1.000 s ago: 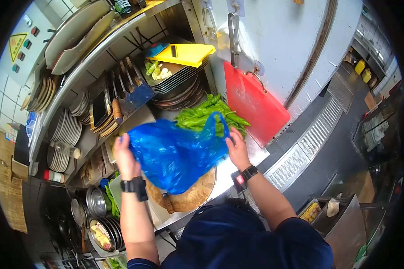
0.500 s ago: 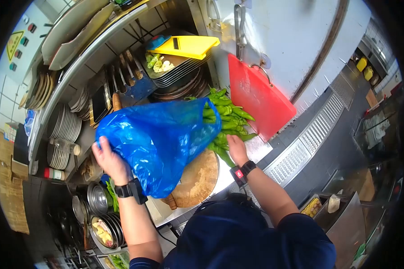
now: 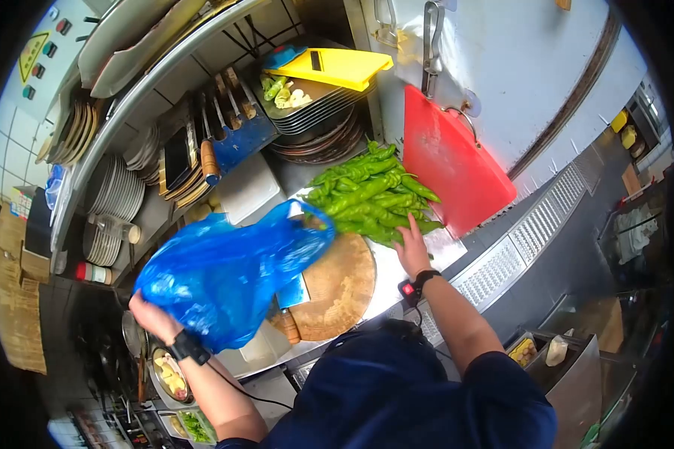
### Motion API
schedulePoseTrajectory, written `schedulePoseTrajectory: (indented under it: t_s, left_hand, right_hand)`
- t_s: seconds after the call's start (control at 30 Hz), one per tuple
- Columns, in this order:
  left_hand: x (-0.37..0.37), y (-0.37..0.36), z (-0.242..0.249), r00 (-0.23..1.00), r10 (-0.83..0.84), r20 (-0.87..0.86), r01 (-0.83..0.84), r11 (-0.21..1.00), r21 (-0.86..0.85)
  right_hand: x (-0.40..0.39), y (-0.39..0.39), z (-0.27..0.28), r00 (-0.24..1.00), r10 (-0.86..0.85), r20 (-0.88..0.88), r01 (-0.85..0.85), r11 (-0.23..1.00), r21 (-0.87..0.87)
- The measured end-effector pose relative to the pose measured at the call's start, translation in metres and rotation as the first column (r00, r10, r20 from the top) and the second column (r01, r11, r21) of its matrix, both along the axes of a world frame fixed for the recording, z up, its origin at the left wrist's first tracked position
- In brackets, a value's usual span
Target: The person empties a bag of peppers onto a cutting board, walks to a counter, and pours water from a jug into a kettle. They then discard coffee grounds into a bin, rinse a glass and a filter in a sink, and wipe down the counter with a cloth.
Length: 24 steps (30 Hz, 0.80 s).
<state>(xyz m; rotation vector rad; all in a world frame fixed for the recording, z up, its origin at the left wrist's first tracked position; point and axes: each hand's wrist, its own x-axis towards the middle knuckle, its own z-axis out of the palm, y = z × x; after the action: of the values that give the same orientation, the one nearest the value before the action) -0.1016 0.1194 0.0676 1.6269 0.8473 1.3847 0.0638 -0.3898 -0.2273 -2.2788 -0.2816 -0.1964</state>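
Note:
A crumpled blue plastic bag [image 3: 221, 273] hangs from my left hand [image 3: 156, 318], which is closed on its lower left side; the bag partly hides the fingers. The bag's looped handle reaches over the edge of a round wooden chopping block [image 3: 341, 288]. Long green peppers [image 3: 374, 193] lie in a loose heap behind the block. At the near right edge of that heap, my right hand [image 3: 413, 251] has its fingers apart, the tips at the peppers. A cleaver [image 3: 292, 310] with a wooden handle lies on the block, its blade partly under the bag.
A red cutting board [image 3: 453, 161] leans against the wall right of the peppers. Behind stand stacked trays [image 3: 326, 108] with a yellow slicer [image 3: 329, 67] on top. A white tray [image 3: 249, 191] and a blue knife rack [image 3: 240, 135] are behind the bag. Stacked plates [image 3: 118, 187] fill the left shelf.
My left hand has drawn the bag left and toward me, uncovering more peppers, the white tray and the cleaver. The fingers of my right hand have spread beside the peppers.

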Motion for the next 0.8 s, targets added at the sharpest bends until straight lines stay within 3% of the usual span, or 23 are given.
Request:
schedulePoseTrajectory:
  t_s: [0.03, 0.1, 0.13, 0.2, 0.23, 0.33, 0.4, 0.6, 0.67, 0.73, 0.77, 0.8]
  left_hand:
    - [-0.019, 0.007, 0.011, 0.997, -0.017, 0.080, 0.025, 0.995, -0.097]
    - [-0.037, 0.001, 0.035, 0.923, -0.117, 0.367, 0.253, 0.903, -0.347]
    - [-0.042, -0.006, 0.033, 0.924, -0.109, 0.368, 0.245, 0.905, -0.347]
    - [-0.052, -0.024, 0.028, 0.904, -0.251, 0.345, 0.369, 0.867, -0.336]
    - [-0.050, -0.050, 0.032, 0.909, -0.320, 0.267, 0.383, 0.893, -0.235]
    - [-0.041, -0.092, 0.032, 0.900, -0.345, 0.268, 0.411, 0.875, -0.254]
    - [-0.034, -0.104, 0.028, 0.905, -0.344, 0.250, 0.404, 0.879, -0.253]
    - [-0.041, -0.122, 0.043, 0.869, -0.419, 0.263, 0.465, 0.873, -0.147]
    - [-0.049, -0.138, 0.061, 0.844, -0.376, 0.381, 0.471, 0.861, -0.192]
    - [-0.069, -0.145, 0.071, 0.808, -0.334, 0.485, 0.465, 0.868, -0.177]
    - [-0.099, -0.126, 0.062, 0.674, -0.493, 0.550, 0.636, 0.767, -0.091]
    - [-0.119, -0.128, 0.059, 0.670, -0.418, 0.614, 0.624, 0.764, -0.161]
  right_hand:
    - [0.006, 0.002, 0.001, 1.000, -0.001, -0.002, 0.001, 1.000, 0.004]
    - [0.021, 0.006, 0.006, 0.997, -0.052, -0.050, 0.054, 0.998, 0.040]
    - [0.026, 0.009, 0.009, 0.998, -0.043, -0.050, 0.045, 0.998, 0.040]
    - [0.034, 0.016, 0.014, 0.998, -0.046, -0.052, 0.044, 0.998, -0.040]
    - [0.040, 0.020, 0.013, 0.999, -0.035, -0.017, 0.034, 0.998, -0.060]
    - [0.060, 0.034, 0.025, 0.999, 0.041, -0.029, -0.043, 0.998, -0.054]
    - [0.072, 0.037, 0.042, 0.988, 0.085, -0.132, -0.096, 0.992, -0.081]
    - [0.076, 0.025, 0.078, 0.942, 0.203, -0.267, -0.272, 0.928, -0.255]
    - [0.065, 0.016, 0.086, 0.962, 0.200, -0.188, -0.245, 0.935, -0.257]
    - [0.058, 0.009, 0.085, 0.983, 0.183, 0.013, -0.178, 0.967, -0.181]
    - [0.053, 0.010, 0.089, 0.984, 0.135, 0.118, -0.114, 0.979, -0.171]
    - [0.046, 0.015, 0.102, 0.982, 0.152, 0.117, -0.130, 0.976, -0.173]
